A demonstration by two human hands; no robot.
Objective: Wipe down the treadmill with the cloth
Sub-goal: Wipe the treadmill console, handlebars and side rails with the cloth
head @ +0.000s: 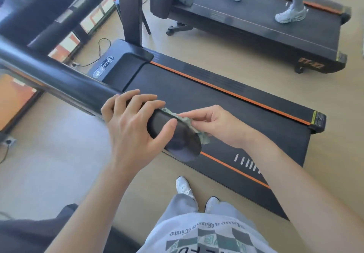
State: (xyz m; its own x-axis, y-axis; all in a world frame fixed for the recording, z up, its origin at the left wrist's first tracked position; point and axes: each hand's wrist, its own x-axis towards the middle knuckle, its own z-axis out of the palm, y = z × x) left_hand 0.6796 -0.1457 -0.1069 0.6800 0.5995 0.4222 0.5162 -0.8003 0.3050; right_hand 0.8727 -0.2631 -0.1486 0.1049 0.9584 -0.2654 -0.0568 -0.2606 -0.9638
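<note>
A black treadmill [226,102] with orange side stripes lies in front of me. Its black handrail [65,83] runs from the upper left down to its rounded end at the centre. My left hand [130,122] grips that end, fingers over the top and thumb on the near side. A small grey-green cloth [189,122] is bunched against the far side of the rail's end. My right hand [214,124] pinches the cloth and holds it against the rail.
A second treadmill [256,26] stands at the upper right with a person's legs in white shoes [291,14] on its belt. A power cable [102,49] lies on the beige floor at the treadmill's front. My own feet stand beside the belt's near edge.
</note>
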